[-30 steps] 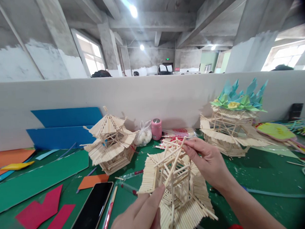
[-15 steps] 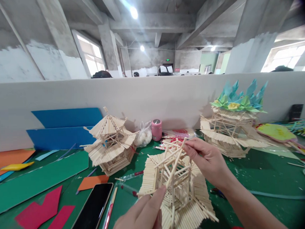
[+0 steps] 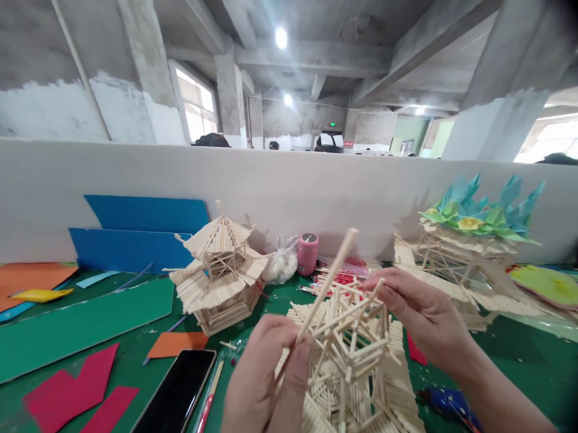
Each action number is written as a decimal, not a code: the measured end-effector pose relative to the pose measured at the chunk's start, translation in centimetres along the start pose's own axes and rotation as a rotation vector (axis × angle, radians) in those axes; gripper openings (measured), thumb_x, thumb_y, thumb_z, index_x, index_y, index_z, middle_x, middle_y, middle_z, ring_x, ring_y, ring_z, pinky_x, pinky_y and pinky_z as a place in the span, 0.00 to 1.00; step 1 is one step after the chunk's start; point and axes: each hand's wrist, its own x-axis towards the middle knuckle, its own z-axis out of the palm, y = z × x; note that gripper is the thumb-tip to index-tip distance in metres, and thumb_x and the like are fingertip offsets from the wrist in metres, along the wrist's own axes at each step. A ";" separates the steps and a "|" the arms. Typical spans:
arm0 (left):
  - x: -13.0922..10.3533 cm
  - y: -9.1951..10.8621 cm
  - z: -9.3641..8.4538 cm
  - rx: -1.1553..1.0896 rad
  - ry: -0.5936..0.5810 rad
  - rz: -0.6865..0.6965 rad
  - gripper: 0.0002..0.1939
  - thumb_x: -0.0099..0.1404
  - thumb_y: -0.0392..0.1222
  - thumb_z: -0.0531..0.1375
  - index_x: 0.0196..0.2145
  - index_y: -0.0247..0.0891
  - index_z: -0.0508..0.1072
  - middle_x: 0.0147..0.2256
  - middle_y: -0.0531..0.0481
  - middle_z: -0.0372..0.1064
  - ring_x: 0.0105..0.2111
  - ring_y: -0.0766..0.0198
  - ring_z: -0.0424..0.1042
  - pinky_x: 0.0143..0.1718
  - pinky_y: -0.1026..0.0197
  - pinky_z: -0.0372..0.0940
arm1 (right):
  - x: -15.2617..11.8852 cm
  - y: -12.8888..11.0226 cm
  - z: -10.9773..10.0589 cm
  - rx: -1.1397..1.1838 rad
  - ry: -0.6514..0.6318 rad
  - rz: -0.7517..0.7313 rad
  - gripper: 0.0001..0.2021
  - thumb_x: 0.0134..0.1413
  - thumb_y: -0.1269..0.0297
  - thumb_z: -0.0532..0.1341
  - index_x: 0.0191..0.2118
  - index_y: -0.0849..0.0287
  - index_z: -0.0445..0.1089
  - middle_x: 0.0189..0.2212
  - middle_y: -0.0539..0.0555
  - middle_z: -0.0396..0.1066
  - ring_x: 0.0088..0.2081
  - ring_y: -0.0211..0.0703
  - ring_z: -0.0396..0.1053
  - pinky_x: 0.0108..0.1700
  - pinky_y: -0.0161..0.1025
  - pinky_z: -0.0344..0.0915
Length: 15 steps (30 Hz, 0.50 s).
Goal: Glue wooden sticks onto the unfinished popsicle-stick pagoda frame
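My left hand [image 3: 270, 375] pinches a wooden stick [image 3: 330, 279] that slants up to the right, above the near stick model [image 3: 353, 366]. This model has an open lattice frame over a skirt of sticks laid side by side. At the upper right of the lattice, my right hand [image 3: 415, 307] is closed, thumb and fingers on the end of a thin stick at the frame. The palm side of my right hand and the lower part of the model are partly hidden.
A roofed stick model [image 3: 222, 275] stands left of centre, beside a white bag [image 3: 282, 262] and a pink container [image 3: 308, 254]. A flower-topped model [image 3: 465, 254] stands right. A phone [image 3: 169, 397] lies front left, a blue tool [image 3: 450, 406] at right.
My left hand has risen off the near model and now holds a stick upward. My right hand stays at the frame's top. The view has shifted, and the blue tool shows more.
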 end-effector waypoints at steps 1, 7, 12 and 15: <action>0.5 -0.4 0.4 -0.069 0.008 0.002 0.07 0.61 0.33 0.54 0.29 0.39 0.70 0.32 0.51 0.68 0.33 0.65 0.69 0.34 0.68 0.63 | 0.1 0.0 0.0 -0.009 -0.012 0.005 0.07 0.56 0.66 0.55 0.37 0.52 0.70 0.36 0.49 0.70 0.41 0.38 0.66 0.43 0.32 0.60; 1.0 -2.0 2.9 -0.351 -0.015 -0.065 0.09 0.62 0.33 0.53 0.31 0.41 0.71 0.42 0.50 0.70 0.43 0.64 0.68 0.44 0.66 0.60 | 0.0 0.5 0.0 -0.059 -0.073 0.040 0.07 0.56 0.65 0.54 0.35 0.52 0.70 0.36 0.49 0.72 0.40 0.40 0.68 0.41 0.32 0.63; 0.4 -2.3 3.5 -0.426 0.005 -0.083 0.10 0.62 0.32 0.52 0.32 0.43 0.72 0.42 0.51 0.70 0.43 0.64 0.68 0.43 0.67 0.61 | -0.3 0.6 -0.2 -0.102 -0.094 0.075 0.09 0.57 0.65 0.53 0.38 0.50 0.70 0.39 0.48 0.73 0.41 0.42 0.69 0.39 0.33 0.64; 0.1 -2.6 3.8 -0.411 0.043 -0.080 0.09 0.62 0.33 0.53 0.34 0.43 0.72 0.42 0.52 0.70 0.44 0.64 0.68 0.44 0.68 0.60 | -0.3 0.4 -0.2 -0.147 -0.097 0.075 0.09 0.57 0.64 0.53 0.38 0.50 0.70 0.37 0.47 0.73 0.38 0.40 0.70 0.36 0.31 0.65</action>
